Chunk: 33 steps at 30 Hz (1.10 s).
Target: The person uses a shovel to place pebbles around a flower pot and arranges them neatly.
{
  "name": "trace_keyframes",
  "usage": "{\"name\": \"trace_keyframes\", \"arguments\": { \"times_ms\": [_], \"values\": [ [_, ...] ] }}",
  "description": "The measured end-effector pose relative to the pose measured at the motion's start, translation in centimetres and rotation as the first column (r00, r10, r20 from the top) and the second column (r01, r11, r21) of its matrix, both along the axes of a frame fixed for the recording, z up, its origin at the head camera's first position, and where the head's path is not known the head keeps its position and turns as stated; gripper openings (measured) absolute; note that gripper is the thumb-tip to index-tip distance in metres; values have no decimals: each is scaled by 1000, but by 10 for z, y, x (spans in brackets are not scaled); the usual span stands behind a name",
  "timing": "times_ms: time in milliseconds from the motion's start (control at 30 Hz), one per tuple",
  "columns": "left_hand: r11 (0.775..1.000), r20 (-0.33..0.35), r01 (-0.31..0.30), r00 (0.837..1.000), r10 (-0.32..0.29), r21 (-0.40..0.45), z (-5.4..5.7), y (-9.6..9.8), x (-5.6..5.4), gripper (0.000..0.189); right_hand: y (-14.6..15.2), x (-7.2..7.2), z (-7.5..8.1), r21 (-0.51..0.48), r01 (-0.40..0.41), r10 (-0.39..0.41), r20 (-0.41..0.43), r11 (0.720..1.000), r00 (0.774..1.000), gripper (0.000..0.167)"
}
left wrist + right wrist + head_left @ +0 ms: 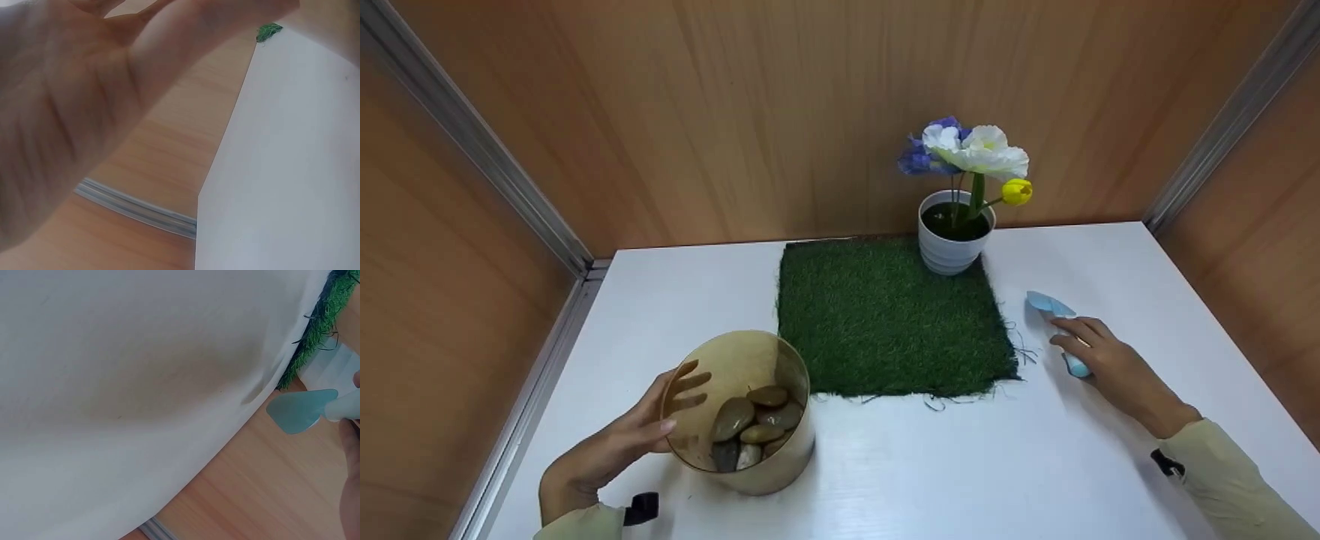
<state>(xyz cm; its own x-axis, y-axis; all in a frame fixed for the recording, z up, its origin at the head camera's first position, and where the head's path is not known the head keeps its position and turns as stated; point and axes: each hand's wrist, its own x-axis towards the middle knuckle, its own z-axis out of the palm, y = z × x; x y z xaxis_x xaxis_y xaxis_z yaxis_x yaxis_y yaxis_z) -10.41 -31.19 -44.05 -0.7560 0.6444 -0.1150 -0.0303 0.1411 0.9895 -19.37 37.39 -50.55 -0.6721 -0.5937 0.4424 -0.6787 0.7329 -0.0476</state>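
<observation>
On the left of the head view, my left hand [634, 427] grips the side of a see-through amber-tinted round container [791, 469]. Its fingers show through the wall, and the thumb lies near the rim. Several smooth brown and grey stones [761, 433] lie inside. At the right, my right hand [1114, 367] holds a light-blue hand trowel [1046, 303] by its handle, with the blade pointing away from me. The right wrist view shows the trowel's blade [301, 410] and part of the hand. In the left wrist view the palm [73, 95] fills the upper left; the container is hard to make out.
A green artificial grass mat [885, 322] lies mid-table. On its back right corner stands a white pot [950, 251] with purple, white and yellow flowers [986, 152]. Wood panels [735, 112] rise behind and on both sides of the white table [930, 472].
</observation>
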Motion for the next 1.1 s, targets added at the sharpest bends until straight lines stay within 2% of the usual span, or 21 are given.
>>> {"name": "trace_keyframes", "arguments": {
  "times_ms": [133, 533, 1100],
  "values": [
    [1000, 7, -16, 1000, 16, -18, 0, 4, -1, 69, -1, 0, 1, 4, 4, -4, -5, 1000, 1000, 81],
    [1000, 6, 13, 1000, -13, 14, 0, 20, -3, 70, -3, 1, 1, 8, 15, -15, 1, 1000, 1000, 80],
    [999, -5, 21, 1000, -21, -29, 0, 42, -5, 71, -6, 1, 5, 8, 22, -22, -3, 1000, 1000, 79]
  ]
}}
